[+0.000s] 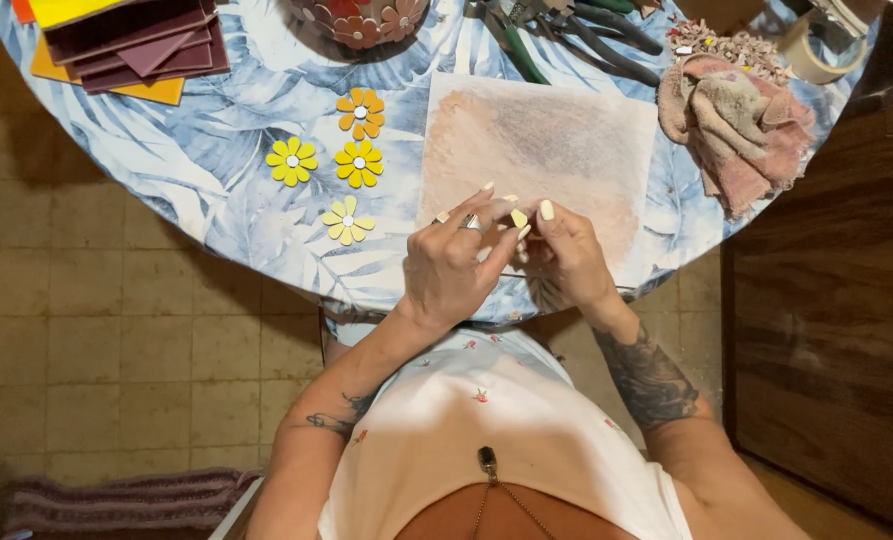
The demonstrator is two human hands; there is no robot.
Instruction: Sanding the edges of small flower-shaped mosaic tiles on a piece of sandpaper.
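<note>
Both hands meet over the table's [216, 190] near edge: the left hand [453, 268] and right hand [566, 255] pinch a small yellow petal [518, 217] between fingertips, above the sandpaper sheet [546, 150] (likely for smoothing). Finished flowers [341, 165] lie aside, left.

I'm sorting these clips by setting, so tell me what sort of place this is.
Probably a home craft table for mosaic or tile work. On the leaf-print tablecloth lie small flower pieces, stacked coloured tiles and pliers; both hands hold a small yellow piece.

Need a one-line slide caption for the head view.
Both hands, left hand and right hand, pinch a small yellow piece beside four flowers.
</note>
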